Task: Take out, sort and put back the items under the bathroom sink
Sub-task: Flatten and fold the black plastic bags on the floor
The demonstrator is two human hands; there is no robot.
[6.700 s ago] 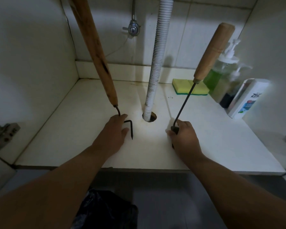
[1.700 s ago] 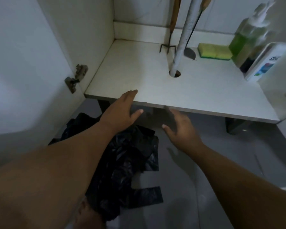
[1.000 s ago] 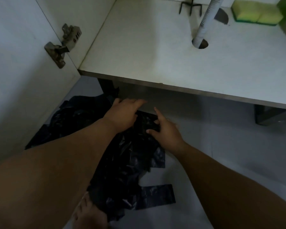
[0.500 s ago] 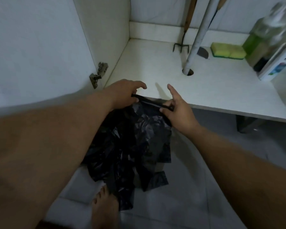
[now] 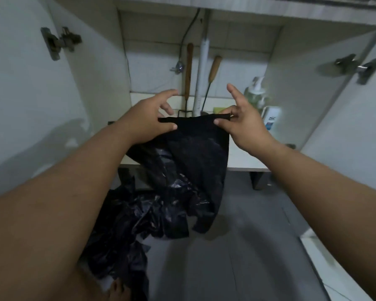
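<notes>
Most items already stand back on the cabinet shelf (image 5: 243, 158) beyond the fingers (image 5: 223, 121), both hands (image 5: 148, 120) pinching the black bag (image 5: 195, 153) stretched between them, more bags (image 5: 126, 224) heaped below, unsorted.

The black bag (image 5: 195, 153) we held hid the shelf (image 5: 243, 158) front, the rake's (image 5: 183, 112) tines and most of the sponge (image 5: 219, 110) behind it.

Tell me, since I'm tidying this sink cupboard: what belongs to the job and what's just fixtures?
Part of the job:
black plastic bag, held by left hand and right hand
more bags on the floor
two wooden-handled tools
sponge
pump bottles
white bottle

Just fixtures:
drain pipe
door hinges
</notes>
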